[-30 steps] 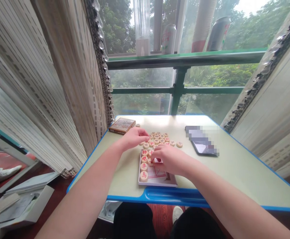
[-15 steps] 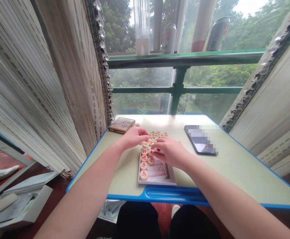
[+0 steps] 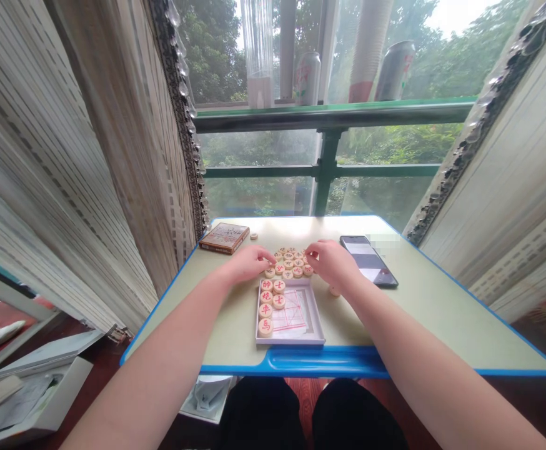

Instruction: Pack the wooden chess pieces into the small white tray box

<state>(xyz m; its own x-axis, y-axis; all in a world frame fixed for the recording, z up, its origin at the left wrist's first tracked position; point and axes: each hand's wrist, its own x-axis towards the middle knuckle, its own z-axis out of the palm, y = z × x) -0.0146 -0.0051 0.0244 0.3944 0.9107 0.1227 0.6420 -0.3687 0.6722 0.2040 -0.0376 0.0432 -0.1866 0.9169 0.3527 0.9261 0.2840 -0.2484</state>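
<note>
My left hand [image 3: 250, 262] reaches in from the left with fingers stretched and slightly bent, at the left edge of a cluster of round wooden Chinese chess pieces [image 3: 288, 264]. Opposite it, my right hand [image 3: 333, 261] has its fingertips pinched together at the right edge of the cluster; what is between them is hidden. In front of the cluster is a shallow white box [image 3: 317, 312]. Several red-marked pieces [image 3: 266, 310] lie along its left side, beside a folded paper board [image 3: 290, 314]. One loose piece [image 3: 334, 291] is partly hidden under my right hand.
A lidded game box [image 3: 225, 238] lies at the table's back left, with a single piece [image 3: 253, 236] next to it. A phone [image 3: 369, 261] rests right of my right hand. Curtains [image 3: 127, 144] flank the table [image 3: 446, 325]; drink cans [image 3: 307, 78] stand on the window ledge behind.
My right hand has moved from above the white box, right and away from me, to the cluster's right edge. My left hand stays near the cluster's left side. The view has shifted slightly.
</note>
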